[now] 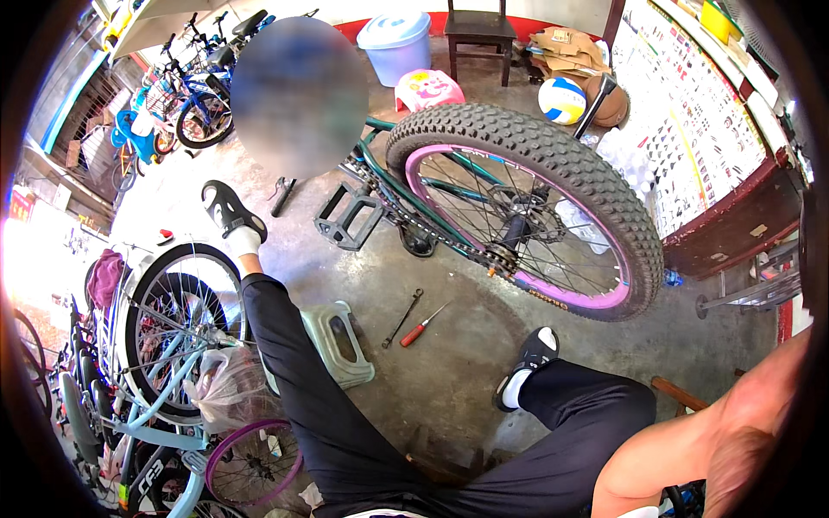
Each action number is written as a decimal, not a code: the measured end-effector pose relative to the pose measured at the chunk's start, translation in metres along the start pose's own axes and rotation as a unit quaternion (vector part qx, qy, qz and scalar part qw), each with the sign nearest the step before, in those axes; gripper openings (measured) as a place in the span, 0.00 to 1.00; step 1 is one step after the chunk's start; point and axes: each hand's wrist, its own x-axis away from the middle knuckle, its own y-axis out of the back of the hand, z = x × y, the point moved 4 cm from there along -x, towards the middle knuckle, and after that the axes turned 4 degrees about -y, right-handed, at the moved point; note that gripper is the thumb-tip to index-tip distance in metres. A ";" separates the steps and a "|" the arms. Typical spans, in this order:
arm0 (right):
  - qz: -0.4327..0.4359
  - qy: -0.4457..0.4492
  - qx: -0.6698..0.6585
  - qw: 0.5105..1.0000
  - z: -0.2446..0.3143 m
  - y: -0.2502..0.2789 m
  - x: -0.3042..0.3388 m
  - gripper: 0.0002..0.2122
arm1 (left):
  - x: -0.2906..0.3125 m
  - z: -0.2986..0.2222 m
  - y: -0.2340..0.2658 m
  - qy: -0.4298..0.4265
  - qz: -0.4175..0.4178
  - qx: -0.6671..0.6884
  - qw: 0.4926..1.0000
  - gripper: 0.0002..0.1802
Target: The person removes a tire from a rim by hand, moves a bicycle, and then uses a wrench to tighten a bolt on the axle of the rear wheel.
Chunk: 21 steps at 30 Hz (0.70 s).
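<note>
Wheel (518, 226), knobbly-tyred, stands left of the fingers on my right arm (682, 449) — both hands off-feed, spread or pinching I cannot tell.

From my end I count two clogs (226, 205), two balls (561, 101), two plastic stools (363, 373). Also one wrench (402, 319), one screwdriver (414, 336), one lidded bucket (399, 59), one dark chair (479, 30).

Bright light (22, 268) is being poured in from the left, grey floor (471, 358) is lit, and a dark chair (481, 30) is stationed near the far white wall (566, 10)!
</note>
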 end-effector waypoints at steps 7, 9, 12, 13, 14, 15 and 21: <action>0.009 -0.012 -0.018 1.000 -0.004 -0.010 0.002 0.11 | 0.009 0.002 -0.001 0.001 -0.012 0.008 1.000 0.33; 0.013 -0.026 -0.022 0.999 -0.005 -0.020 0.003 0.11 | 0.006 -0.002 0.003 -0.002 -0.015 0.007 1.000 0.33; 0.009 -0.044 -0.006 0.999 -0.008 -0.025 0.015 0.11 | 0.001 -0.026 0.000 -0.018 -0.018 0.014 1.000 0.33; 0.010 -0.042 -0.003 0.999 -0.011 -0.026 0.015 0.11 | 0.001 -0.021 0.001 -0.015 -0.020 0.015 1.000 0.32; 0.005 -0.045 0.002 0.999 -0.013 -0.027 0.020 0.11 | -0.001 -0.022 -0.002 -0.018 -0.022 0.013 1.000 0.32; 0.002 -0.048 0.007 0.999 -0.015 -0.029 0.023 0.11 | -0.005 -0.023 0.000 -0.020 -0.028 0.011 0.999 0.32; -0.020 -0.017 0.030 0.999 -0.014 -0.013 0.006 0.11 | -0.016 -0.001 -0.003 -0.003 -0.022 0.007 1.000 0.31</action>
